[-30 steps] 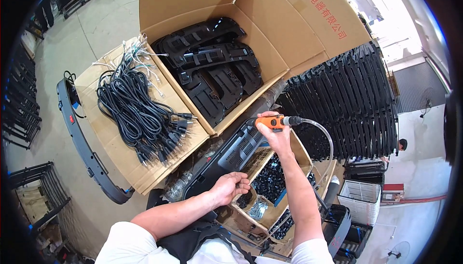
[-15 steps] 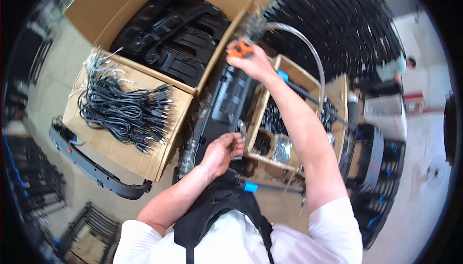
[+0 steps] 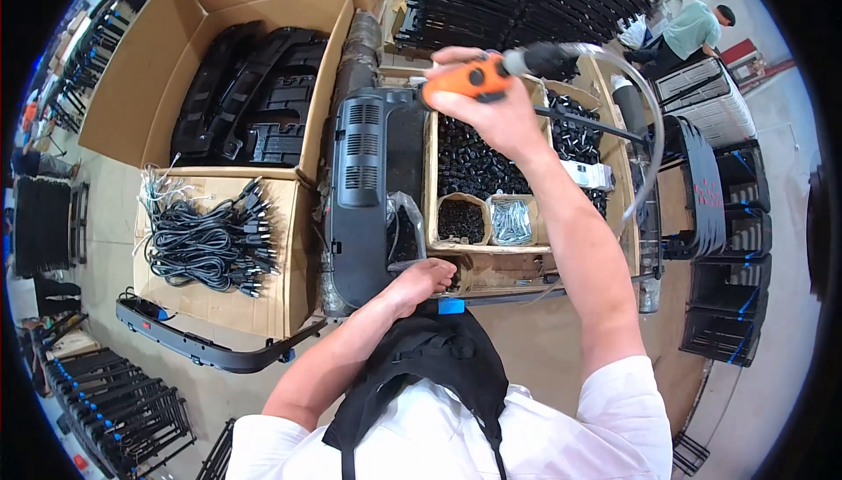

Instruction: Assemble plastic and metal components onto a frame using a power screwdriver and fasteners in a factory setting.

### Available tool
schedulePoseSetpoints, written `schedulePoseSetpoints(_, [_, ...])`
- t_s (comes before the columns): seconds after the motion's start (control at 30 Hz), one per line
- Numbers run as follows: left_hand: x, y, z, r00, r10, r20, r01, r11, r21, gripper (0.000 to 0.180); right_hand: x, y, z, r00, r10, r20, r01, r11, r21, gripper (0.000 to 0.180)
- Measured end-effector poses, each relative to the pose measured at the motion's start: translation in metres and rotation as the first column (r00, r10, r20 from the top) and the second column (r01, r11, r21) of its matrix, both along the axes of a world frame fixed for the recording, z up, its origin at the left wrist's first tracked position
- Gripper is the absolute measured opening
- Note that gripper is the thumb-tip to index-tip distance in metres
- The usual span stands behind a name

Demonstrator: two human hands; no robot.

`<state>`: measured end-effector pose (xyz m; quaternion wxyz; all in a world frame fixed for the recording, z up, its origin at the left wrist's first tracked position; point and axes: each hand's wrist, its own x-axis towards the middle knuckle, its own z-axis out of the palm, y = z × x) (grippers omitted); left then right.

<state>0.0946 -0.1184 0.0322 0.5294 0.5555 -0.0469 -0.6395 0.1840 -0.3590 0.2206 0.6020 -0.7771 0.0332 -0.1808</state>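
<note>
My right hand [image 3: 502, 120] is wrapped round an orange-and-black power screwdriver [image 3: 474, 79]. The tool lies sideways above the far left part of a wooden parts tray, its tip pointing left, with a clear hose [image 3: 653, 133] curving from its rear. Low at the tray's near left corner, my left hand [image 3: 423, 283] has its fingers pinched together; what they hold, if anything, is too small to tell. Just left of the tray lies a long black plastic housing [image 3: 358, 208] with vent slots. On it rests a clear plastic bag [image 3: 405, 230] with dark contents.
The tray [image 3: 430, 173] holds black parts [image 3: 478, 151], small dark screws [image 3: 460, 219] and silver screws [image 3: 510, 221]. To the left are a carton [image 3: 132, 103] of black mouldings and bundled black cables [image 3: 206, 239] on cardboard. A curved black frame [image 3: 210, 348] lies nearer. Another person [image 3: 693, 28] is far right.
The view has turned. My right hand has brought the screwdriver from the housing's far end to above the tray. My left hand has moved from the housing's edge to the tray's near corner.
</note>
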Motion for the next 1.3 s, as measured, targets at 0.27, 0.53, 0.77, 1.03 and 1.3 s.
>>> schedulePoseSetpoints(0.27, [-0.021, -0.062, -0.074, 0.77, -0.517, 0.374, 0.435, 0.854, 0.284, 0.071, -0.146, -0.071, 0.01, 0.982, -0.188, -0.028, 0.19, 0.976, 0.104, 0.052])
schedulePoseSetpoints(0.53, [0.004, -0.116, -0.031, 0.453, -0.753, 0.478, 0.665, 0.642, 0.382, 0.045, -0.301, -0.114, -0.039, 0.882, -0.459, -0.105, 0.471, 0.865, 0.175, 0.053])
schedulePoseSetpoints(0.77, [0.081, -0.206, -0.085, 0.125, -0.568, 0.814, 0.002, 0.82, 0.572, 0.032, -0.359, -0.117, -0.079, 0.807, -0.541, -0.237, 0.591, 0.75, 0.298, 0.055])
schedulePoseSetpoints(1.03, [0.114, -0.25, -0.16, -0.027, -0.868, 0.496, 0.023, 0.495, 0.869, 0.031, -0.349, -0.139, -0.108, 0.825, -0.457, -0.333, 0.559, 0.747, 0.359, 0.057])
schedulePoseSetpoints(1.3, [0.114, -0.25, -0.159, -0.039, -0.859, 0.51, 0.052, 0.508, 0.86, 0.032, -0.26, -0.156, -0.175, 0.851, -0.422, -0.314, 0.525, 0.689, 0.5, 0.059])
